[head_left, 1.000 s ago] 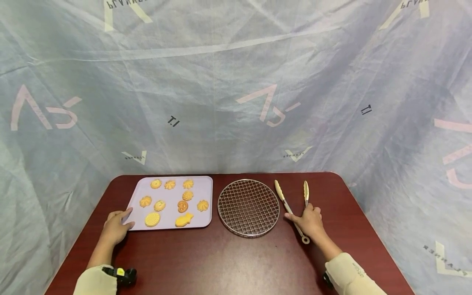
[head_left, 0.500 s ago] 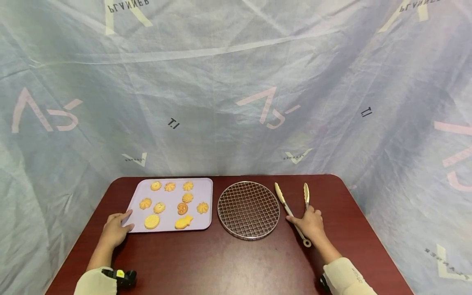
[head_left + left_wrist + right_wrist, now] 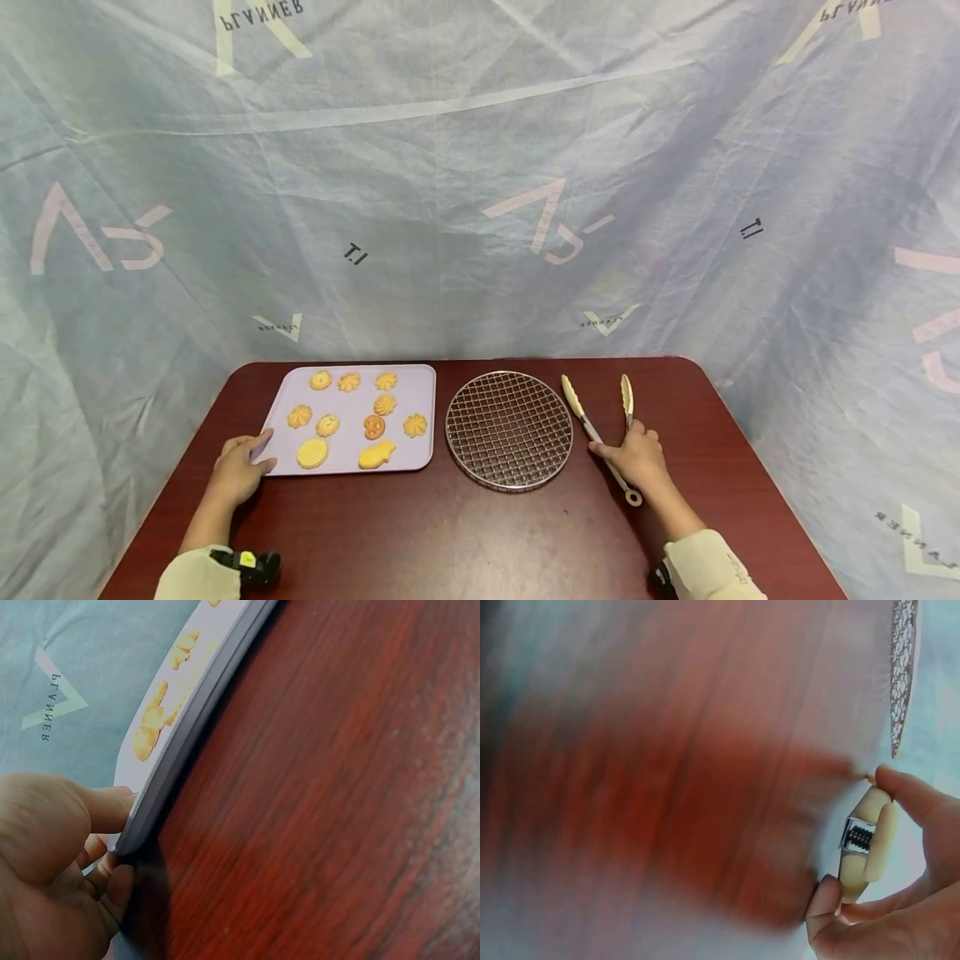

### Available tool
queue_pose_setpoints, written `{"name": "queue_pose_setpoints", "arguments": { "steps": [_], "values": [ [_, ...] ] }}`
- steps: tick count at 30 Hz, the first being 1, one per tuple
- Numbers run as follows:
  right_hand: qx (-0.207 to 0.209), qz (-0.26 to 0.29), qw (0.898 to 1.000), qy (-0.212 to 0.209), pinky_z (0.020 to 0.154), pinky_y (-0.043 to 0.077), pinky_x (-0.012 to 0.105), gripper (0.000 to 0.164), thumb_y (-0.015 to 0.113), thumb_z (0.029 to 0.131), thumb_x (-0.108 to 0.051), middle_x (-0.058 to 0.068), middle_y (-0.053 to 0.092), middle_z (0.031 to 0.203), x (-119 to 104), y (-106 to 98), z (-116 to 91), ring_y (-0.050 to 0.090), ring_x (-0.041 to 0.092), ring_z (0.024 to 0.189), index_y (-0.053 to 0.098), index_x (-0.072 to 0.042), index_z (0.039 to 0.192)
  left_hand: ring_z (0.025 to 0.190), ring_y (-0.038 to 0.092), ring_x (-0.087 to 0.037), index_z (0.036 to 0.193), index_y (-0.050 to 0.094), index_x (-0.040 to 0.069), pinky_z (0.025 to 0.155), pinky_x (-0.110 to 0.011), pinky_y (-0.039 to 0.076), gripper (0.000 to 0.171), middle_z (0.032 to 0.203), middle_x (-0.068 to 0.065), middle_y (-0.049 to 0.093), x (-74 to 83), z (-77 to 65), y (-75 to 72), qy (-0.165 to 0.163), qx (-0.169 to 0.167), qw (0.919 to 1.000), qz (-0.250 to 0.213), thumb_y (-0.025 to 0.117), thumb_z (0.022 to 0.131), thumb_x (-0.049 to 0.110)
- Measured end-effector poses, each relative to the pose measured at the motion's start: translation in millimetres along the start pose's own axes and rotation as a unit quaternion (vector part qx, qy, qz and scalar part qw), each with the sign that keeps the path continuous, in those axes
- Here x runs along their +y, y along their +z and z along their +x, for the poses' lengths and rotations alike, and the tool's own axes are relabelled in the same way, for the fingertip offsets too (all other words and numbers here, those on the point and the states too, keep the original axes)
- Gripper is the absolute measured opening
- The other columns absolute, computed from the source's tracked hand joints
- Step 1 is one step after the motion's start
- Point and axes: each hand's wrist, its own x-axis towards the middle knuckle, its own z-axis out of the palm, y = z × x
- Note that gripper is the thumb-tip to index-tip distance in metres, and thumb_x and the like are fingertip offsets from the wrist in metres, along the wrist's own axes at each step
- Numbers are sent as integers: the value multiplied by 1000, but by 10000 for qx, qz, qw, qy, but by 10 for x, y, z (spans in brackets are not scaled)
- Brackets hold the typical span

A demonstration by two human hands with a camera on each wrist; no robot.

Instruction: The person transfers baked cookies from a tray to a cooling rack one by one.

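In the head view, my left hand (image 3: 238,473) holds the near left corner of a lilac tray (image 3: 345,454). The left wrist view shows my thumb on the tray's rim and fingers curled beneath it. Several yellow-brown cookies lie on the tray, among them a fish-shaped cookie (image 3: 377,454), a round cookie (image 3: 312,452) and a pretzel-shaped cookie (image 3: 374,427). On the right, my right hand (image 3: 639,460) grips a pair of spread tongs (image 3: 592,429) with cream tips pointing away from me. The right wrist view shows thumb and fingers around the tongs' hinge end (image 3: 860,838), with its spring visible.
A round wire rack (image 3: 510,431) lies between the tray and the tongs. Everything is on a dark red wooden table (image 3: 450,542). A grey printed cloth (image 3: 450,208) hangs behind the table and along both sides.
The head view has shifted slightly. My right hand and the handle end of the tongs have moved a little to the right. The left hand keeps its hold on the tray.
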Motion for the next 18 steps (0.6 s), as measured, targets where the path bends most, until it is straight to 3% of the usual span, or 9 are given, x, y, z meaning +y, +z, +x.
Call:
{"name": "queue_pose_setpoints", "arguments": {
  "steps": [15, 18],
  "values": [
    [-206, 377, 9991, -57, 94, 48, 62, 100, 76, 89, -48, 48, 48, 126, -3, -143, 14, 54, 57, 117, 32, 24, 142, 134, 28, -60, 154, 33, -9, 111, -71, 24, 61, 144, -41, 28, 54, -1, -11, -35, -30, 10000, -52, 59, 100, 6],
    [-153, 438, 9989, -26, 90, 51, 58, 99, 77, 88, -48, 46, 52, 123, -20, -161, 2, 59, 52, 110, 33, 23, 143, 133, 28, -61, 153, 33, -9, 111, -72, 25, 61, 143, -41, 28, 56, -8, -15, -5, -31, 10000, -34, 60, 100, 7]
  ]
}}
